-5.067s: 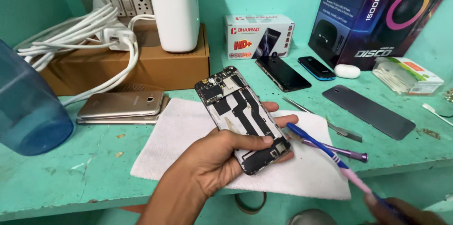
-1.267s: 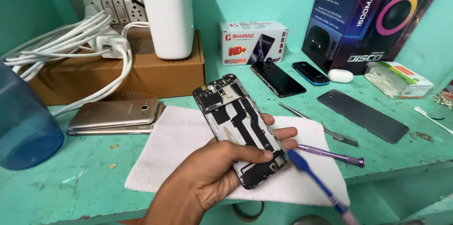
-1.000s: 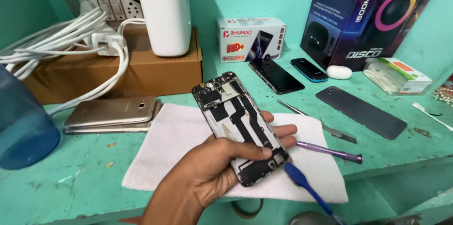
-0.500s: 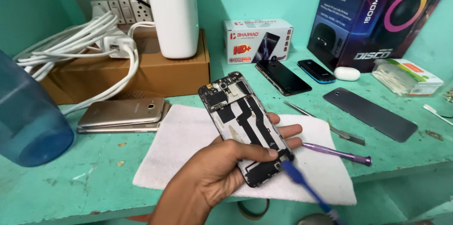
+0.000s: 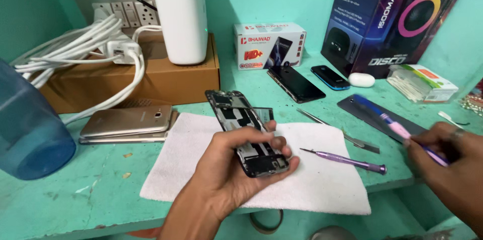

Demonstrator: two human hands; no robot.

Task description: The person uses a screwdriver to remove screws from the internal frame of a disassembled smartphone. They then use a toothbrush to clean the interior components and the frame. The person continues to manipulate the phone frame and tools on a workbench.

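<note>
My left hand (image 5: pixel 229 169) grips an opened smartphone (image 5: pixel 244 129) with its back cover off and its dark inner boards showing, tilted above a white cloth (image 5: pixel 312 179). My right hand (image 5: pixel 448 169) is at the right edge, blurred, holding a blue and pink toothbrush (image 5: pixel 390 124) whose head points up and to the left, away from the phone. A purple screwdriver (image 5: pixel 347 160) lies on the cloth between the two hands.
Metal tweezers (image 5: pixel 337 130) lie past the cloth. A gold phone (image 5: pixel 126 122) rests at the left beside a blue jug (image 5: pixel 27 134). Behind stand a cardboard box (image 5: pixel 131 76) with white cables, a white cylinder (image 5: pixel 177 13), two dark phones (image 5: pixel 297 83), and boxes.
My right hand has pulled the toothbrush off the phone's lower end and swung it out to the right. My left hand has turned the phone more edge-on, thumb over its lower part.
</note>
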